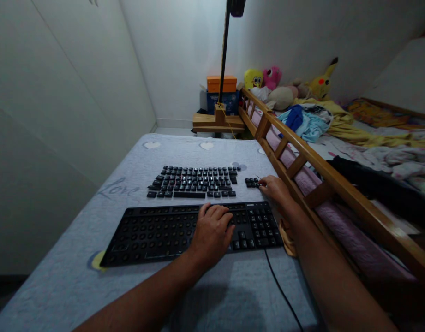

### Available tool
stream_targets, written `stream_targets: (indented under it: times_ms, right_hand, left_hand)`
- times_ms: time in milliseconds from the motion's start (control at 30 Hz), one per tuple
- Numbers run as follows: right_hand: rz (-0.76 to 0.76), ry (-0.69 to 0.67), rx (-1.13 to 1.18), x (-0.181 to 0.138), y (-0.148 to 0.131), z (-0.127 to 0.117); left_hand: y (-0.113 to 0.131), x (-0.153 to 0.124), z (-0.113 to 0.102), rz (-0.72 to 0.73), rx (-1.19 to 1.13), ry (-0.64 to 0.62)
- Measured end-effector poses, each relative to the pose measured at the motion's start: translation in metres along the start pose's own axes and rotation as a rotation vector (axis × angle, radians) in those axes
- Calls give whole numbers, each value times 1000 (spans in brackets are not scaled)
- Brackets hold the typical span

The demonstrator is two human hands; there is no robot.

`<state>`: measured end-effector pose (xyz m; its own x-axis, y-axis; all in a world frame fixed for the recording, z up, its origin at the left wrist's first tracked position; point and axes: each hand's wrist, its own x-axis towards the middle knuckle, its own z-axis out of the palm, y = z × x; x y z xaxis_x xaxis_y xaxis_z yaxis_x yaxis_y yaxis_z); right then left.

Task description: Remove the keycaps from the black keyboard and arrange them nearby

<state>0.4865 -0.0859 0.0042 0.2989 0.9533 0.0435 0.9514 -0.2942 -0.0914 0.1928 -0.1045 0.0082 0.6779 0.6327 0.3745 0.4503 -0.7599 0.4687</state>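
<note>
A black keyboard (157, 234) lies on the bed cover, most of its left and middle keys stripped to bare switches. The number pad and arrow keys still carry caps. My left hand (214, 226) rests on its middle with fingers spread and lying over it, hiding the part beneath. Beyond the keyboard, loose black keycaps (198, 179) stand in rows, with a long space bar cap (189, 195) at the front. My right hand (272, 186) is closed in a pinch at a small cluster of keycaps (251, 183). A thin, dark sliver shows by its fingertips; what it holds is unclear.
A wooden bed rail (302, 150) runs close along the right side. The keyboard cable (279, 286) trails toward me. A brown cloth (287, 237) lies by the keyboard's right end. At the back stand a wooden base (217, 122) with a pole and an orange box (221, 84).
</note>
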Motion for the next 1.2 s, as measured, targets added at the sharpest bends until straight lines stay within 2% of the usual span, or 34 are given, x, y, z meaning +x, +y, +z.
stream_targets:
  times_ms: [400,533,600,633,700,767,833,900,1000,1133,1200]
  right_hand:
    - [28,40,63,-5,-6,-4]
    - [19,110,108,-11,-8,-19]
    - [12,188,168,-18,-9,-32]
    - [12,243,232,-23,-10,-39]
    - [28,399,560,-36,-14,-54]
    - [39,446,876,-53,-20,-66]
    - [3,476,1034,-74,-30,-75]
    - [10,411,1056,-95,-41,-76]
    - [45,172,1150,-120,-56,-66]
    - [67,-121,1214,-134,-64,-46]
    - [52,-195,1231,-135,-65,-41]
  left_hand:
    - [1,0,0,13,16,2]
    - [0,0,0,15,22,-3]
    - [0,0,0,16,29,-8]
    - [0,0,-1,18,32,-12]
    - [0,0,-1,26,37,-20]
    - [0,0,-1,32,43,-20]
    - [-1,1,-1,38,52,-18]
    - [-2,1,0,44,57,-11]
    - [-4,1,1,69,39,-2]
    - [-4,1,2,109,6,-19]
    - [-3,1,2,106,0,-31]
